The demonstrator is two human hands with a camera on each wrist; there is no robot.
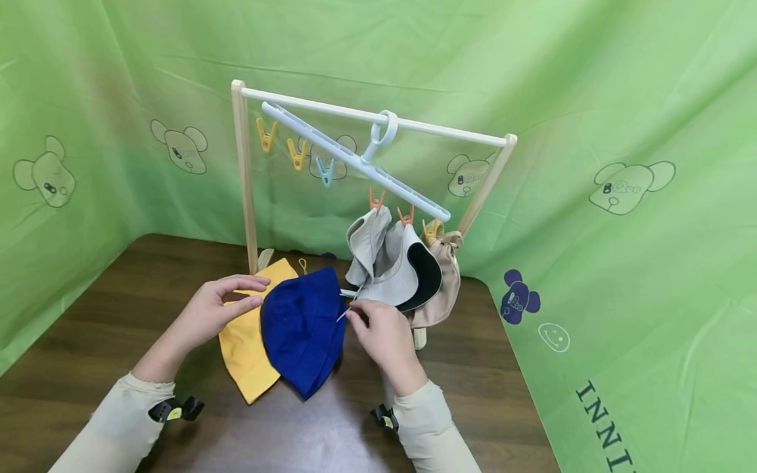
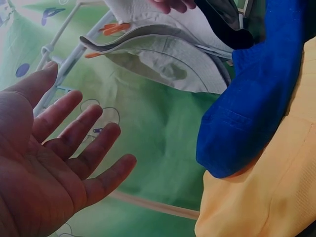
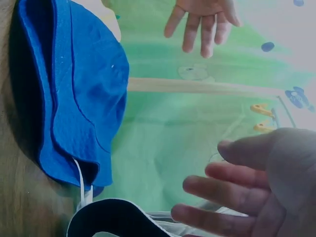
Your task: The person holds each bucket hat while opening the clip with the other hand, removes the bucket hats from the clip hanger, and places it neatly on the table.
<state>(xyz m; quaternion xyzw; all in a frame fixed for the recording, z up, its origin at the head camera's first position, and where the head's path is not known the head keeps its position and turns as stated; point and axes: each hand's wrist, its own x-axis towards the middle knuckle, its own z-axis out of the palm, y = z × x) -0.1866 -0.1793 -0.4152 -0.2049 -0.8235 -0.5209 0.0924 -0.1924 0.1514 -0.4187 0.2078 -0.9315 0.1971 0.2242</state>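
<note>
My left hand (image 1: 219,305) hovers over the yellow hat (image 1: 245,358) and beside the blue bucket hat (image 1: 304,328), fingers apart and holding nothing. The blue hat lies partly over the yellow one on the table. My right hand (image 1: 387,335) is just right of the blue hat, in front of the hanging hats. In the right wrist view its fingers (image 3: 227,192) are loosely bent, with nothing between them. A thin white cord (image 3: 80,180) comes out from the blue hat's brim. A light grey hat (image 1: 363,246), a grey hat with black under its brim (image 1: 384,282) and a beige hat (image 1: 451,282) hang from clips.
A pale blue hanger (image 1: 355,161) hangs by its ring from the white bar (image 1: 319,107) of a wooden stand (image 1: 244,177). Yellow clips (image 1: 297,156) and a blue clip (image 1: 324,172) dangle on its left. Green cloth (image 1: 378,39) surrounds the brown table (image 1: 177,263).
</note>
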